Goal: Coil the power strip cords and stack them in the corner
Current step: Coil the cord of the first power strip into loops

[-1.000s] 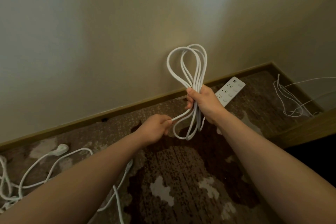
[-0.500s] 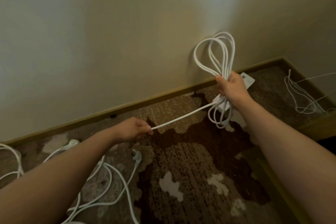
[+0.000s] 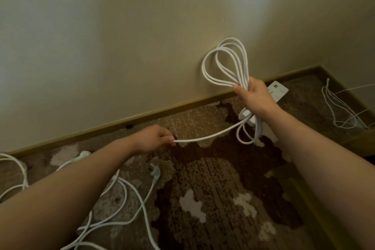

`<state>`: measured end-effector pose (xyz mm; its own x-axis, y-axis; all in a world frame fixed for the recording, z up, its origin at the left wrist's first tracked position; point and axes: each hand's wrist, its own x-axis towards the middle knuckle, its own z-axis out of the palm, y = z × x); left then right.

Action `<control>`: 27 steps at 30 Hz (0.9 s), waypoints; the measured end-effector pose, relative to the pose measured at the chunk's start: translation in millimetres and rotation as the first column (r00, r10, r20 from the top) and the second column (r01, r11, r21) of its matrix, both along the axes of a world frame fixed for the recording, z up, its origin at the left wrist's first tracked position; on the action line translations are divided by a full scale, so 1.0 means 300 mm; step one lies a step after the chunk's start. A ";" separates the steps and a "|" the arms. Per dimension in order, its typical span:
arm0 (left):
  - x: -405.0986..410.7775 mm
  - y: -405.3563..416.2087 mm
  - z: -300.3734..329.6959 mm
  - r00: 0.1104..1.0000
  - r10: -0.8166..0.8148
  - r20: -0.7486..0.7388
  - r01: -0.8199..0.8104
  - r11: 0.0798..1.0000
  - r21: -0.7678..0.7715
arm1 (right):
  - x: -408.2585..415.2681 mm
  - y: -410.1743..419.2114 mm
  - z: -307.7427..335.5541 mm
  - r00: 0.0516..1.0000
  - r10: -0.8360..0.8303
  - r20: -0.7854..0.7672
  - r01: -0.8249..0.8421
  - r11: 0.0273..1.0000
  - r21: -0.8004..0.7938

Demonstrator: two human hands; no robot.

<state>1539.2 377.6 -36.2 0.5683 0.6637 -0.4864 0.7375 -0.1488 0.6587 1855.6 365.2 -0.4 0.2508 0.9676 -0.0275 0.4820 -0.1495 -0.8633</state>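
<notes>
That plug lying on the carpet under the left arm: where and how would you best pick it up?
Probably by the plug body itself, pinched across its two flat sides from above. It lies flat on the carpet with its prongs pointing up toward the wall and its cord trailing down toward the camera, so the sides are free. The left hand hovers nearest but pinches another cord.

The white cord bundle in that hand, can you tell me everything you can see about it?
The white cord bundle is smooth, round cable that looks like plastic, gathered into several long loops. The right hand grips it around the middle, held in the air before the wall; loops stand above the fist and hang below. One strand runs slightly slack to the left hand, which pinches it. A white power strip shows behind the right hand.
</notes>
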 end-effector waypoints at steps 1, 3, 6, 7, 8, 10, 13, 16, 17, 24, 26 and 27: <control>0.000 0.007 0.001 1.000 0.016 0.021 -0.016 1.000 -0.020 | 0.015 0.005 0.005 0.999 -0.005 0.033 0.005 1.000 -0.003; -0.010 0.019 0.007 0.998 0.046 0.050 -0.043 0.998 -0.052 | 0.043 0.015 0.015 0.995 -0.013 0.094 0.015 1.000 -0.012; -0.059 0.040 0.028 0.988 0.127 0.084 -0.117 0.986 -0.116 | 0.072 0.029 0.023 0.986 -0.040 0.163 0.039 0.999 0.012; -0.087 0.048 0.034 0.983 0.161 0.088 -0.148 0.980 -0.135 | 0.079 0.032 0.023 0.985 -0.050 0.167 0.047 0.999 0.021; -0.120 0.056 0.038 0.977 0.192 0.088 -0.178 0.972 -0.152 | 0.085 0.034 0.022 0.985 -0.057 0.163 0.053 0.998 0.028; -0.194 0.064 0.039 0.964 0.254 0.083 -0.237 0.956 -0.175 | 0.094 0.038 0.016 0.985 -0.071 0.159 0.065 0.997 0.042; -0.285 0.058 0.033 0.949 0.310 0.055 -0.295 0.936 -0.194 | 0.104 0.040 0.010 0.982 -0.096 0.160 0.089 0.995 0.051; -0.308 0.053 0.054 0.942 0.336 0.004 -0.328 0.924 -0.196 | 0.098 0.039 0.011 0.986 -0.093 0.141 0.088 0.995 0.044; -0.294 0.054 0.076 0.943 0.333 -0.010 -0.330 0.926 -0.183 | 0.094 0.035 0.014 0.987 -0.090 0.135 0.086 0.996 0.037; 0.038 0.121 0.481 0.973 -0.009 0.231 -0.078 0.928 0.365 | -0.039 0.020 0.023 0.998 0.052 0.032 -0.052 0.999 -0.003; 0.099 0.121 0.528 0.971 -0.057 0.233 -0.035 0.928 0.372 | -0.085 0.027 0.043 0.996 0.093 -0.008 -0.093 0.996 -0.003; 0.116 0.104 0.514 0.975 -0.073 0.209 0.001 0.945 0.327 | -0.100 0.031 0.052 0.994 0.106 -0.028 -0.106 0.994 -0.012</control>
